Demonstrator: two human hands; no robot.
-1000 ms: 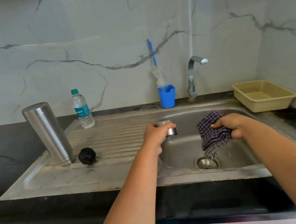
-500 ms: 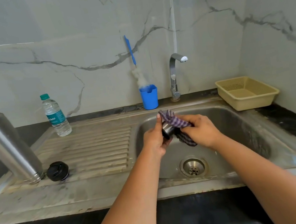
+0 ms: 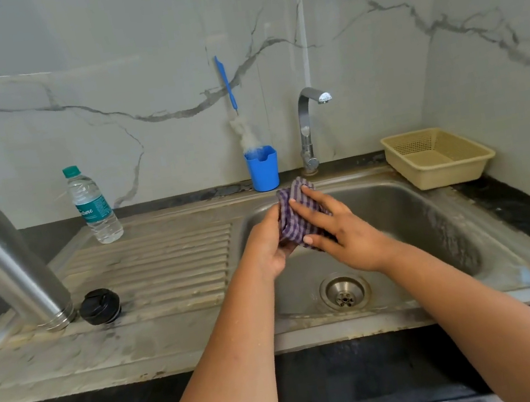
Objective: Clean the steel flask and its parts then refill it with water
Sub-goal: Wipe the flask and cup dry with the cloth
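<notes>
Steel drainboard (image 3: 164,271) bears flask (image 3: 8,266), black cap (image 3: 100,306), bottle (image 3: 94,205).

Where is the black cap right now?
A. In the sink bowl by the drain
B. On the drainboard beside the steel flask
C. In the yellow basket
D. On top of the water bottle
B: the black cap sits on the drainboard right next to the base of the steel flask, well away from the hands working the cloth over the sink.
</notes>
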